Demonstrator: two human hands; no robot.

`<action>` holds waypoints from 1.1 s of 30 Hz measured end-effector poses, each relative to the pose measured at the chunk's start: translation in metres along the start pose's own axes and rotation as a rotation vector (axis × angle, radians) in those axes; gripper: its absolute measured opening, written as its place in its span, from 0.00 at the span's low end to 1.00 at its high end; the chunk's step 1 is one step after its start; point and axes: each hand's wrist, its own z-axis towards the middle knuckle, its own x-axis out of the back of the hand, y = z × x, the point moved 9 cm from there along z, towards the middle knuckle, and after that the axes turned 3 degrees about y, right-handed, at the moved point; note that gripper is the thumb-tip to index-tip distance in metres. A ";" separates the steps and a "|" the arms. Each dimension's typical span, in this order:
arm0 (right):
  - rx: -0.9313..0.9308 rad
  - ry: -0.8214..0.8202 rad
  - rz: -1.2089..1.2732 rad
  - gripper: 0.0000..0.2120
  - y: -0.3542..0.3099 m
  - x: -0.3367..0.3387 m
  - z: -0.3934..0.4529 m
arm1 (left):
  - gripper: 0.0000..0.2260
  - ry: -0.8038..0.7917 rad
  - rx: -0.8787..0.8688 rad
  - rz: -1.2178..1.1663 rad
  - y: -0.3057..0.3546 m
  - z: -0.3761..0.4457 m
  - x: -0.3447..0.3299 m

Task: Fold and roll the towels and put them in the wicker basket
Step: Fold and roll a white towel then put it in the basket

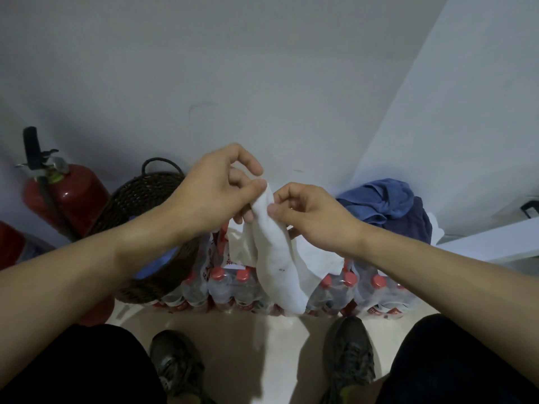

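Observation:
A white towel (277, 258) hangs bunched in the air over packs of water bottles. My left hand (213, 196) pinches its top end between thumb and fingers. Just to the right, my right hand (309, 217) pinches the same top end from the other side. The dark wicker basket (140, 199) stands at the left behind my left forearm, with something light blue (154, 266) showing inside it. A heap of blue and dark blue towels (388, 205) lies at the right against the wall.
Shrink-wrapped packs of red-capped water bottles (233, 287) lie on the floor under the towel. A red fire extinguisher (64, 196) stands left of the basket. A white shelf edge (481, 243) juts in at the right. My shoes (350, 351) are on the pale floor.

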 end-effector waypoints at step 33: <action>0.162 0.216 -0.281 0.07 -0.014 0.006 -0.006 | 0.07 0.042 -0.202 0.172 0.001 0.008 -0.018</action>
